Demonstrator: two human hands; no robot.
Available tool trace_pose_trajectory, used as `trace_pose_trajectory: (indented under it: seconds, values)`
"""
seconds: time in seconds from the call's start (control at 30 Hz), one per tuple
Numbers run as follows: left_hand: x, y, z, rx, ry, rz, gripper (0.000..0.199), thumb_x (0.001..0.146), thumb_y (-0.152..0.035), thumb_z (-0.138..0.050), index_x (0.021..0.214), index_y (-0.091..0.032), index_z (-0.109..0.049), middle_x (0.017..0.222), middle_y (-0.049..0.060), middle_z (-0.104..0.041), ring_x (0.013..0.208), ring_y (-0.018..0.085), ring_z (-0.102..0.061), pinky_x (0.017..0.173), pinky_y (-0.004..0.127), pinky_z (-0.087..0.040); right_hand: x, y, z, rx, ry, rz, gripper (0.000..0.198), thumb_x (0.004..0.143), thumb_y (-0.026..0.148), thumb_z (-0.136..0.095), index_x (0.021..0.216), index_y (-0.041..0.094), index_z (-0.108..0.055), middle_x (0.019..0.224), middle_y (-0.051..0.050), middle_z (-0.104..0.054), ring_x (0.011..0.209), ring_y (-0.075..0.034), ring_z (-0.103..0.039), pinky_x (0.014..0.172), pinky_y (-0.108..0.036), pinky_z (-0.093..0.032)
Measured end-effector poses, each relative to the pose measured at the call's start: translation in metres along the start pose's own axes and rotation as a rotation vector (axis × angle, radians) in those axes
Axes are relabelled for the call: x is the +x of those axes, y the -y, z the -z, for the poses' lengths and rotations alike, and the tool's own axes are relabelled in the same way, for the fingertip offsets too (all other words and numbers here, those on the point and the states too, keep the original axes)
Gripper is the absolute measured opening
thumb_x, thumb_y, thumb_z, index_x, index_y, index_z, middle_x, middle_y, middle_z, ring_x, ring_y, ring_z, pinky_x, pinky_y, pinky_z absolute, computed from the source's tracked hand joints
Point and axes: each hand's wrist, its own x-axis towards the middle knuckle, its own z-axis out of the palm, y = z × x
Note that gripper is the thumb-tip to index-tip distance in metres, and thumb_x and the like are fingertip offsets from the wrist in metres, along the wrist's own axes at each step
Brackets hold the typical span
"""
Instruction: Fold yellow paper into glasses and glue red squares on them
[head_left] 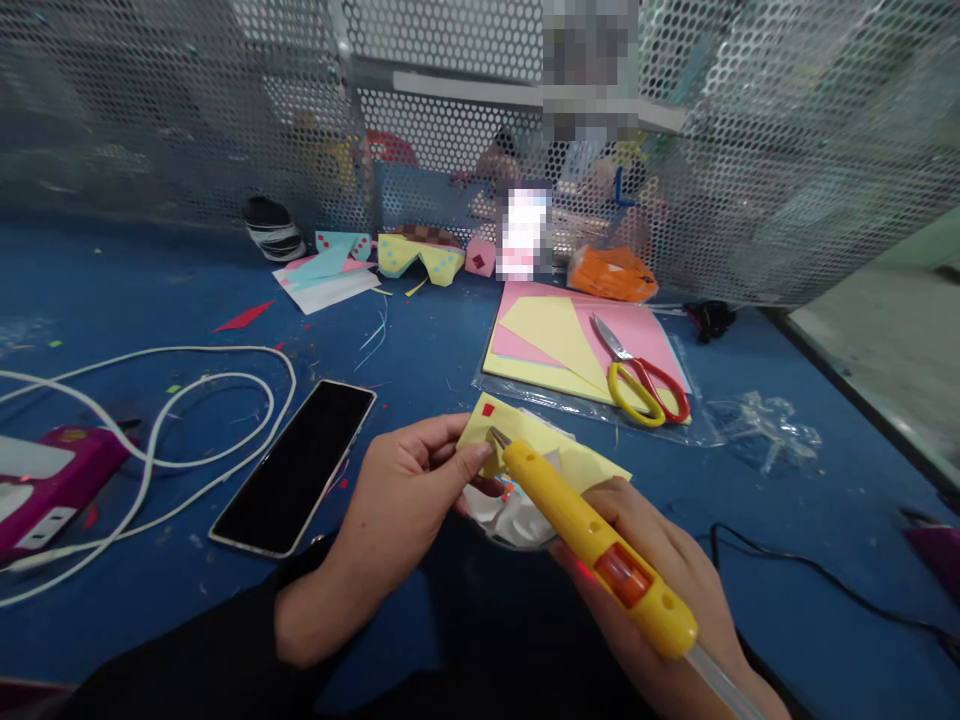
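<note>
Glue gun meets yellow paper

The right hand [645, 560] grips the glue gun [592, 540] (nozzle down-left); left hand [405, 500] fingers pinch the yellow paper [540, 440].

Your right hand [660, 590] is closed around a yellow glue gun [592, 535], its metal tip resting on a folded yellow paper [547, 445] that carries a small red square. Your left hand [409, 500] pinches that paper's near edge between thumb and fingers, just beside the tip. On the blue table [420, 350], a black phone [296, 465] lies left of your hands, white cable [150, 440] beyond it. Scissors [637, 375] rest on pink and yellow sheets [555, 335] farther back.
</note>
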Motion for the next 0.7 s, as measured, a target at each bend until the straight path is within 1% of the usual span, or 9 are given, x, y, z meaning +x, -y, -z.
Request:
trace_pose_trajectory:
  seconds: [0.17, 0.47, 0.7]
  values:
    - [0.0009, 0.0001, 0.0007, -0.013, 0.006, 0.0, 0.026, 0.08, -0.025, -0.075, 0.106, -0.02, -0.077, 0.076, 0.002, -0.077, 0.059, 0.011, -0.068, 0.044, 0.012, -0.048, 0.0, 0.0011, 0.0004, -0.009, -0.003, -0.008, 0.003, 0.092, 0.027, -0.056, 0.092, 0.024, -0.056, 0.077, 0.002, -0.063, 0.064, -0.012, -0.062, 0.054, -0.023, -0.047]
    - [0.0005, -0.0003, -0.0003, -0.014, 0.014, 0.004, 0.025, 0.081, -0.023, -0.074, 0.105, -0.021, -0.077, 0.074, 0.0, -0.076, 0.058, 0.01, -0.069, 0.045, 0.011, -0.049, 0.0003, 0.0017, 0.0, -0.043, -0.001, -0.02, 0.005, 0.093, 0.028, -0.056, 0.092, 0.024, -0.055, 0.077, 0.001, -0.063, 0.063, -0.013, -0.061, 0.053, -0.025, -0.047]
    - [0.0004, -0.0007, -0.0019, -0.029, 0.004, 0.002, 0.018, 0.08, -0.022, -0.074, 0.098, -0.02, -0.077, 0.075, 0.0, -0.077, 0.059, 0.011, -0.071, 0.044, 0.011, -0.048, -0.0018, 0.0014, 0.0001, -0.081, -0.011, -0.005, 0.004, 0.091, 0.028, -0.056, 0.092, 0.024, -0.054, 0.077, 0.002, -0.063, 0.063, -0.013, -0.061, 0.05, -0.025, -0.045]
